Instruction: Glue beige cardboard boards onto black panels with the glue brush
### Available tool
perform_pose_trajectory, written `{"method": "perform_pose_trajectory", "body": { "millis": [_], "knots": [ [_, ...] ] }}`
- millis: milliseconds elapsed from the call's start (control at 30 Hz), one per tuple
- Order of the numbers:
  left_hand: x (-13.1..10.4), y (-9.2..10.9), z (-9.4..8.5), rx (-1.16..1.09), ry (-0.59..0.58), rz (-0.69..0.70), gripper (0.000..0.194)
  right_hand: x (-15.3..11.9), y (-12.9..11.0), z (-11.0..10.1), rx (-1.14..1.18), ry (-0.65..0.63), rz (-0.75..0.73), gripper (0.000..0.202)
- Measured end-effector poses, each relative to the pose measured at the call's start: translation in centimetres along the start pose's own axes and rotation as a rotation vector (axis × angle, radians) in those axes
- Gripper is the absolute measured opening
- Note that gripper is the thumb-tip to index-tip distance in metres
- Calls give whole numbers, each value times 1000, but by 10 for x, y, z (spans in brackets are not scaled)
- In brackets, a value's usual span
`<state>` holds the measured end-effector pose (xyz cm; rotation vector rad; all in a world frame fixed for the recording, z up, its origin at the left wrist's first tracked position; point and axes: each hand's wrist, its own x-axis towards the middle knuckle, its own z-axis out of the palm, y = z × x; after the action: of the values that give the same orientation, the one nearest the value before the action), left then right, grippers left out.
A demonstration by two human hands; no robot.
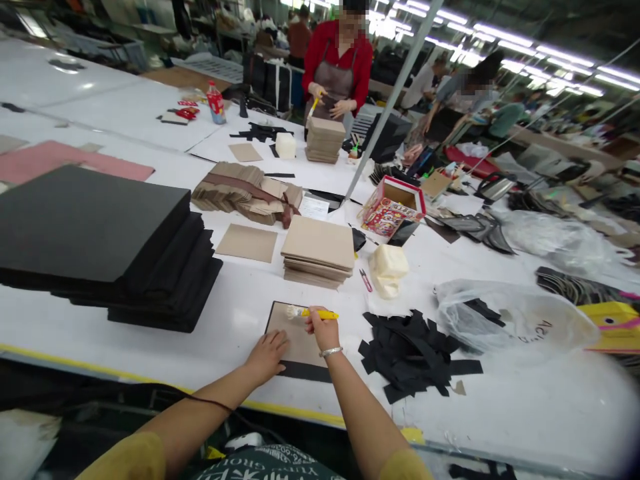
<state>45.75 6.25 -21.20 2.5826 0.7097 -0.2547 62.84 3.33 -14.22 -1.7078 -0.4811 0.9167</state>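
A grey-brown board (301, 343) lies on the white table in front of me, with dark edging along its far and left sides and a black strip (306, 371) along its near side. My left hand (269, 353) rests on the board's left edge, fingers extended. In my right hand (320, 328) is a yellow-handled paintbrush (327, 315), its pale bristles over the far left part of the board. I cannot tell whether the bristles touch it. Just beyond stands a stack of similar boards (318, 247). Loose black strips (415, 350) are heaped to the right.
A tall stack of black sheets (95, 220) fills the left side. Behind the boards are bundled pieces (245, 190) and a red box (393, 208). Snips (366, 280) lie beside a cream block-shaped thing (389, 267). A plastic bag (515, 317) lies right; a co-worker (337, 73) stands across.
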Motion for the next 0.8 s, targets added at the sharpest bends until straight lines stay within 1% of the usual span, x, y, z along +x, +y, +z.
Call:
{"method": "perform_pose_trajectory", "body": {
  "millis": [100, 200, 267, 333, 367, 433, 600, 667, 733, 800],
  "knots": [
    [1, -3, 5, -22, 9, 0, 65, 16, 15, 28, -54, -14, -18, 31],
    [2, -6, 9, -26, 5, 2, 66, 25, 27, 48, -178, -34, -78, 28],
    [3, -7, 10, -23, -5, 0, 66, 31, 32, 54, -266, -48, -116, 27],
    [3, -7, 10, -16, -4, 1, 66, 35, 33, 51, -327, -52, -134, 24],
    [3, -7, 10, -11, 0, 4, 65, 37, 33, 45, -341, -45, -137, 23],
    [3, -7, 9, 0, 8, 9, 65, 39, 33, 25, -383, -15, -145, 22],
    [3, -3, 3, 23, -14, -4, 63, 35, 33, -53, -503, 103, -153, 24],
    [3, -1, 1, 27, -28, -7, 63, 32, 34, -78, -501, 135, -127, 26],
    [3, 1, -1, 29, -34, -13, 62, 30, 34, -93, -500, 153, -111, 27],
    [3, 2, -1, 31, -35, -16, 61, 26, 32, -102, -471, 171, -115, 28]
  ]
}}
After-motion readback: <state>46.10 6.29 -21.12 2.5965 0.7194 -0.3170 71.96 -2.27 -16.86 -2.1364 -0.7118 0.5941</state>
